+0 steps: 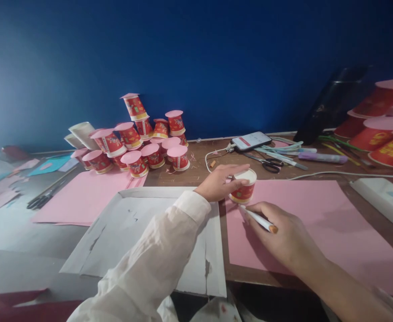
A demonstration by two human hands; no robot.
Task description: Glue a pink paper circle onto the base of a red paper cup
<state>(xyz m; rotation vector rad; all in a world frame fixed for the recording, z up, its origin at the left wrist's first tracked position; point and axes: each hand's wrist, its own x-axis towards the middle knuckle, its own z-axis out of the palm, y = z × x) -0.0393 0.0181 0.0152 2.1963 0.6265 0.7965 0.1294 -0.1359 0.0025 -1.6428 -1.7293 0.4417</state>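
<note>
A red patterned paper cup (243, 193) stands upside down near the left back corner of a pink paper sheet (320, 219). My left hand (220, 182) holds it from the left, fingers over its white base. In my right hand (281, 230) is a white marker (260, 220) with an orange end, gripped like a pen. Its tip points at the cup's lower rim, on or just above the paper; contact is too small to make out.
Red cups (137, 167) topped with pink paper are stacked at the back left; larger ones (382, 134) at the right. Behind the sheet lie a phone (251, 140), scissors (270, 165) and a purple marker (323, 158). A torn white board (116, 241) and a white power strip (384, 201) flank it.
</note>
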